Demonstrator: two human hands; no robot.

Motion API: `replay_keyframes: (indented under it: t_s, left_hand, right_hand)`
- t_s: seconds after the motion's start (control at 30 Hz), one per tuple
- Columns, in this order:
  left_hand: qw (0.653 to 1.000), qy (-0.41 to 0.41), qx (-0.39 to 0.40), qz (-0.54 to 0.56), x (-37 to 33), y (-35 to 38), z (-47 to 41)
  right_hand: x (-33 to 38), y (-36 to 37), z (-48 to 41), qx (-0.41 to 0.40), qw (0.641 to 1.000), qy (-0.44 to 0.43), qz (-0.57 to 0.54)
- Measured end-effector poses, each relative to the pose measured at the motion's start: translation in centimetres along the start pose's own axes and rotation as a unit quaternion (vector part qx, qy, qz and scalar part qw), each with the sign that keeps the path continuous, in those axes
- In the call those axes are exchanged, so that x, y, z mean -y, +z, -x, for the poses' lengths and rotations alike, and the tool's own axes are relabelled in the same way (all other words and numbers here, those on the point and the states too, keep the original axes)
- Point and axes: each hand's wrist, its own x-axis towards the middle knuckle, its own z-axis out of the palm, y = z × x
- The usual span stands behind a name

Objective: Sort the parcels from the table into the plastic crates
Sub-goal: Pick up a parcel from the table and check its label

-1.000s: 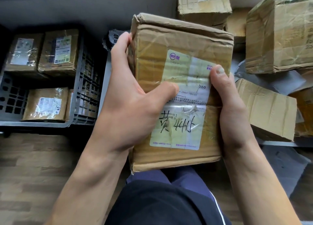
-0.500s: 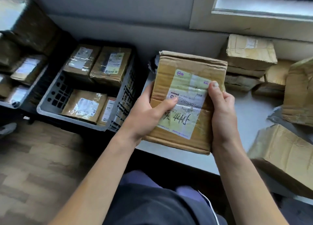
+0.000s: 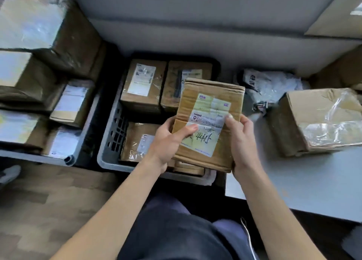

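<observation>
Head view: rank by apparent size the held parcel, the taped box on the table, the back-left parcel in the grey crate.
1. taped box, partly cut off by the frame edge
2. held parcel, nearly alike; nearer the camera, so unsure
3. back-left crate parcel, clearly smallest

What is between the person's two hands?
A labelled brown cardboard parcel, gripped by the left hand and the right hand, seen in the head view.

Head-worn view — steeply downward, close over hands (image 3: 203, 142)

Both hands, left (image 3: 168, 142) and right (image 3: 240, 140), grip a labelled parcel (image 3: 210, 111) above the grey crate (image 3: 109, 142) of boxes.
</observation>
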Motion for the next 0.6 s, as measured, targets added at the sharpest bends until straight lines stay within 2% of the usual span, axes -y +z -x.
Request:
replay_keyframes:
  t_s: [0.1, 0.27, 0.47, 0.6]
  left_hand:
    - [1.0, -0.024, -0.009, -0.011, 0.9, -5.2, -0.6]
    - [0.997, -0.066, 0.002, -0.048, 4.3, -9.2, -2.7]
    - [0.986, -0.097, 0.069, -0.116, 7.3, -8.2, -6.4]
    - [0.975, -0.106, 0.089, -0.173, 7.9, -6.1, -8.0]
  right_hand:
    - [-3.1, 4.3, 1.5, 0.013, 0.998, 0.022, 0.051]
    - [-7.1, 7.3, 1.8, 0.015, 0.977, -0.001, 0.213]
    - [-8.9, 7.7, 0.3, -0.018, 0.916, -0.079, 0.394]
    - [-9.2, 7.3, 0.3, -0.024, 0.828, -0.142, 0.541]
